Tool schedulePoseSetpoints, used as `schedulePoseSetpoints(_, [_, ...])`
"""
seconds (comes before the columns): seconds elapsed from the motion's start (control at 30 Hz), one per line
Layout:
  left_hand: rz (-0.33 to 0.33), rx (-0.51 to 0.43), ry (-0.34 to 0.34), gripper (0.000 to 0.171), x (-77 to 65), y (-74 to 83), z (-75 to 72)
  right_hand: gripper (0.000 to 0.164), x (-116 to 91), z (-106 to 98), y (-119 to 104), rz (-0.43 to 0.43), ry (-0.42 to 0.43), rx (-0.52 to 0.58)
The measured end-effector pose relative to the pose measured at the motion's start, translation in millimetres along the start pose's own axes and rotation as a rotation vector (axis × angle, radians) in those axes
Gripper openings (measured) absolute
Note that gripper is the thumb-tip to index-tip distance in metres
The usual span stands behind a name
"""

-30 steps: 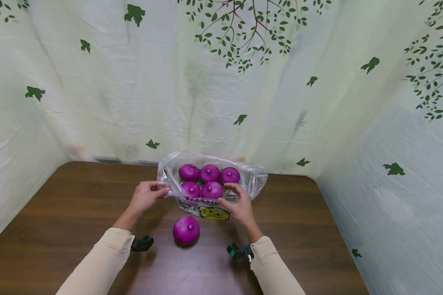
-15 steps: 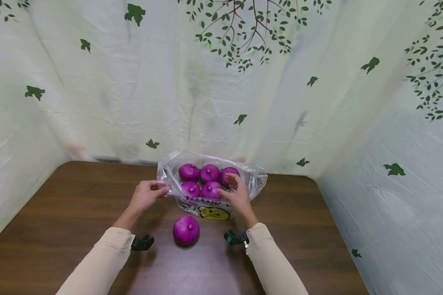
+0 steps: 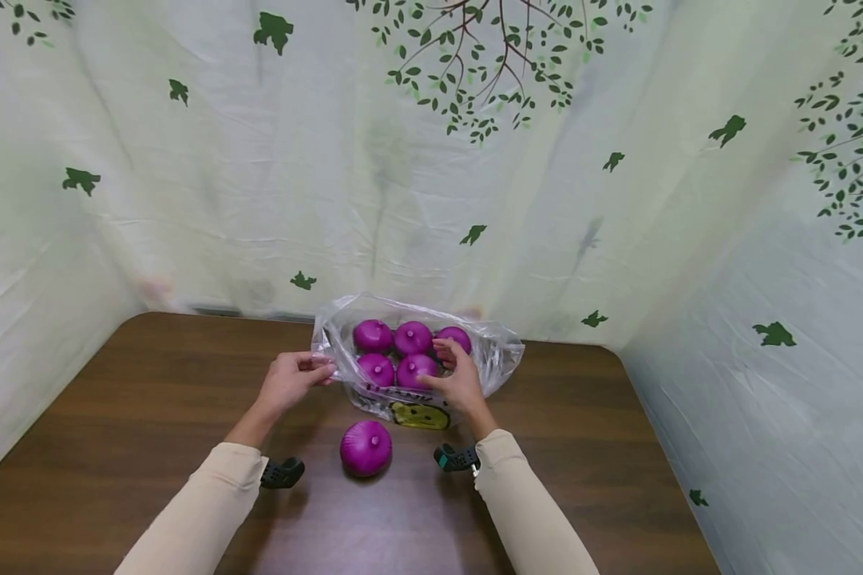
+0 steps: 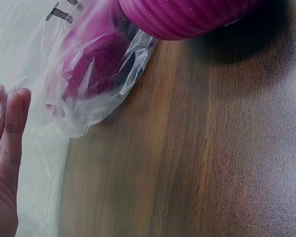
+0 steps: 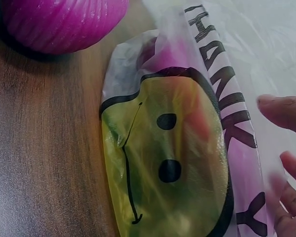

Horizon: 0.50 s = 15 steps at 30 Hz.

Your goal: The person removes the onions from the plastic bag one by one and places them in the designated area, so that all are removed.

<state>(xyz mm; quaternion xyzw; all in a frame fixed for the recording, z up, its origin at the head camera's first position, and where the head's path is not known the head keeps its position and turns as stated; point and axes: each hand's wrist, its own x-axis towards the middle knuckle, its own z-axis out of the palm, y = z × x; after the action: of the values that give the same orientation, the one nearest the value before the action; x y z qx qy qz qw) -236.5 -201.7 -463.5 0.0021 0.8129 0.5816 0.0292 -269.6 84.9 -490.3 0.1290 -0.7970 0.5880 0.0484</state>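
A clear plastic bag (image 3: 501, 351) with a yellow smiling print lies toward the back of the table, its mouth gaping upward, with several red onions (image 3: 413, 339) in two rows inside. My left hand (image 3: 287, 385) pinches the bag's left edge between thumb and fingers; the left wrist view catches those fingertips on the thin film. Over the right part of the opening is my right hand (image 3: 463, 386), thumb and fingers spread apart, the thumb close to the front right onion (image 3: 417, 369) and the fingertips overlapping the back right one. A single red onion (image 3: 366, 449) sits outside, in front of the bag.
The brown wooden table (image 3: 151, 399) backs onto a pale curtain (image 3: 316, 160) printed with leaves, which also hangs along both sides. Black straps with small devices (image 3: 283, 473) are worn at both wrists.
My right hand has moved up and slightly left, further over the bag's opening. The left hand keeps its pinch on the bag's edge. The head view has shifted slightly.
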Motion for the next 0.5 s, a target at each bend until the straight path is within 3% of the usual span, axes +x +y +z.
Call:
schedulePoseSetpoints(0.17, [0.0, -0.015, 0.002, 0.031, -0.9, 1.1, 1.2, 0.067, 0.2, 1.5, 3.3, -0.004, -0.014, -0.05])
schedulePoseSetpoints(0.5, [0.0, -0.002, 0.016, 0.03, -1.7, 1.9, -0.6, 0.071, -1.0, 11.3, 9.3, 0.064, -0.037, -0.03])
